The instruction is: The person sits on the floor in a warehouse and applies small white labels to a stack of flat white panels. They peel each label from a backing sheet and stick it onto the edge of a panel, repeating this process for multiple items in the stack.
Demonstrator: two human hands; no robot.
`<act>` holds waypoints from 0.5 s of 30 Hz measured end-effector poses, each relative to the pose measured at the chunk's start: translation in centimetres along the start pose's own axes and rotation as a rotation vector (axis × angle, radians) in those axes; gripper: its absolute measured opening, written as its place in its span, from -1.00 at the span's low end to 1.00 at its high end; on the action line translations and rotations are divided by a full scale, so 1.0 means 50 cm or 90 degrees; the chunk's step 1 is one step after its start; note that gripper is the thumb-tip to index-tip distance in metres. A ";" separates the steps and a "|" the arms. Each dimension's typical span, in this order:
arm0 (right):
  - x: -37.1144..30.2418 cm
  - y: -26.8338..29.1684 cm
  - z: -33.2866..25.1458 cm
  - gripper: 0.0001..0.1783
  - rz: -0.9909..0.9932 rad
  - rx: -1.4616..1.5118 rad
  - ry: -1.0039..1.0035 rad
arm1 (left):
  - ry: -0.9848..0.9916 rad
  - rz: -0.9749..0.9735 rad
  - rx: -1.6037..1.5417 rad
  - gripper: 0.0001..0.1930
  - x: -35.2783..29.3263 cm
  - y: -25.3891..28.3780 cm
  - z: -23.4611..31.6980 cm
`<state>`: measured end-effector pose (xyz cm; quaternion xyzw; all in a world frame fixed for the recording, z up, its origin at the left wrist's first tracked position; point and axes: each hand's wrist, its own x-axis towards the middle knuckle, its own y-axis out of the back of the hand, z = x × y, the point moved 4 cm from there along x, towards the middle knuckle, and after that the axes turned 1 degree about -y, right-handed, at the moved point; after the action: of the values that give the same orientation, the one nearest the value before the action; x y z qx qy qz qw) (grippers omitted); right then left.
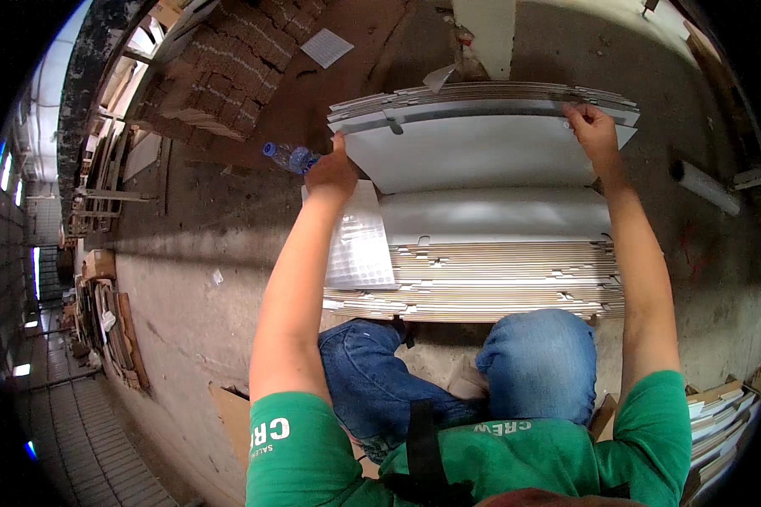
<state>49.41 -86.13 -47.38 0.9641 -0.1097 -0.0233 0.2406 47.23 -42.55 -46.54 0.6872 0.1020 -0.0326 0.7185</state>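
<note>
A white cardboard sheet [473, 152] with a slotted far edge stands tilted between my hands. My left hand [331, 175] is closed at its left edge, thumb pointing up. At the far right corner, my right hand [596, 135] pinches the same sheet. Behind it lies a pile of flat cardboard pieces [482, 91], edges showing. Nearer my knees is a thick stack of flat white cardboard [490, 283] with tabs and slots. On that stack's left end rests a shiny sheet of round stickers [362, 253], just below my left hand.
A plastic bottle with a blue cap [292, 158] lies beside my left hand. Stacked brown cardboard [228, 76] stands at the far left, a paper sheet [327, 48] near it. A white tube [706, 188] lies at right. More cardboard [723, 431] is at lower right.
</note>
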 end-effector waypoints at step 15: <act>0.021 -0.124 0.017 -0.69 0.115 -0.348 0.297 | -0.041 -0.059 -0.119 -0.27 0.072 0.010 0.000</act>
<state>51.57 -81.44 -51.03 0.8300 -0.1266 0.1901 0.5088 50.85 -42.16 -46.75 0.6105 0.1133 -0.0780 0.7800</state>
